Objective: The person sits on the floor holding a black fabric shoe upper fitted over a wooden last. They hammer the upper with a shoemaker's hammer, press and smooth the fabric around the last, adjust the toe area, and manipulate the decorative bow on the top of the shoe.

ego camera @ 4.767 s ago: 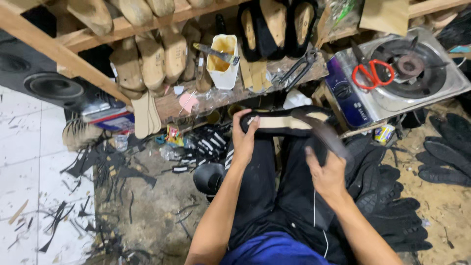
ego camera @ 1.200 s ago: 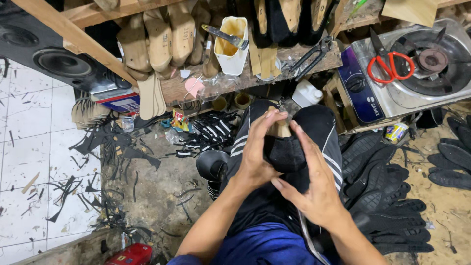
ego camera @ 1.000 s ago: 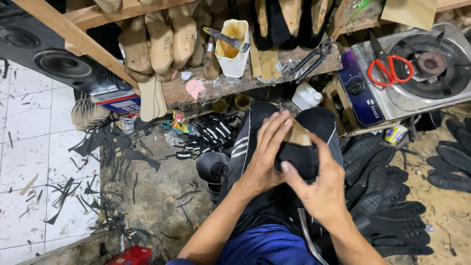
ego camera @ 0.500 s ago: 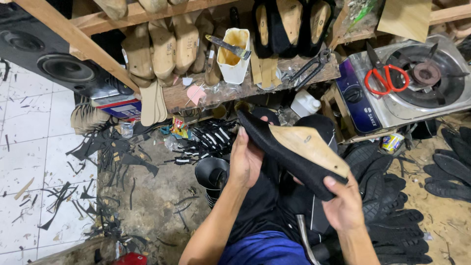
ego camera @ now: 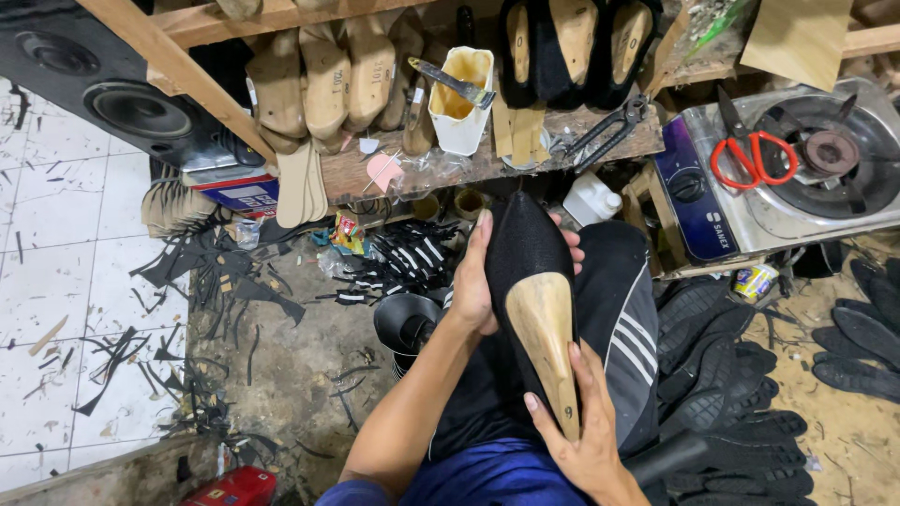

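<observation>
Black shoe upper on a wooden last, held over the lap in 2 hands.

Left hand [ego camera: 473, 281] wrapped around the toe end, right hand [ego camera: 586, 440] cupping the heel of the shoe last [ego camera: 544, 319]. Likely stiff and fairly light, with a softer fabric skin probably prone to slipping; best gripped at toe and heel. Beyond, glue pot [ego camera: 459, 98] on the shelf [ego camera: 487, 164].

White plastic bottle [ego camera: 592, 199] below the shelf, small labelled tin [ego camera: 756, 281] under the stove.

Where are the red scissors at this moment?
In the head view, the red scissors lie at upper right on the gas stove, beside its burner.
</observation>
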### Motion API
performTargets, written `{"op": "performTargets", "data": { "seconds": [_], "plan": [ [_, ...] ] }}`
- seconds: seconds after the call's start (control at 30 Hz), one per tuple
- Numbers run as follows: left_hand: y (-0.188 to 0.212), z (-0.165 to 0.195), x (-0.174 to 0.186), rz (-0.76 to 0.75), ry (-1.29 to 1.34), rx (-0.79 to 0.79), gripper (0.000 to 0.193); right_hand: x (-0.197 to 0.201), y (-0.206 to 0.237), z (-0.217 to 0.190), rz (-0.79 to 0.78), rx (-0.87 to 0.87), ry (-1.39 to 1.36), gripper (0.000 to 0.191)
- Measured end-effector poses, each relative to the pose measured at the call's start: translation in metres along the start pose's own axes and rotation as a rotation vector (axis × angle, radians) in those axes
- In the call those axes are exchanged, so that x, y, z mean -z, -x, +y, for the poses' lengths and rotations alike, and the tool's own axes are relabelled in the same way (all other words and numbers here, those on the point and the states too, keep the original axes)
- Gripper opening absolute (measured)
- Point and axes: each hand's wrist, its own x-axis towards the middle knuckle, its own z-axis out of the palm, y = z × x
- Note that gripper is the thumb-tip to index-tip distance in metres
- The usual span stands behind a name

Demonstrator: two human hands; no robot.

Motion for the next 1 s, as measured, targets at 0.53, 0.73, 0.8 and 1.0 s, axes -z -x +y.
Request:
{"op": "performTargets", "data": {
  "seconds": [0.53, 0.73, 0.8, 1.0],
  "plan": [
    [0.003, 0.002, -0.01, 0.039, -0.036, -0.025, 0.078, 0.007, 0.0, -0.003, 0.019, -0.142, -0.153, 0.083],
    [0.014, 0.001, -0.012, -0.003, -0.052, 0.026, 0.058, 0.019, -0.008, 0.01, -0.234, -0.512, -1.736, 0.073],
    [0.017, 0.004, -0.015, 0.027, -0.242, 0.056, 0.046, 0.017, -0.005, 0.021, -0.26, -0.622, -1.955, 0.071],
    [0.024, 0.017, -0.037, 0.009, -0.687, 0.058, 0.028, 0.009, 0.017, 0.07, -0.727, -0.7, -2.241, 0.076]
  ]
}}
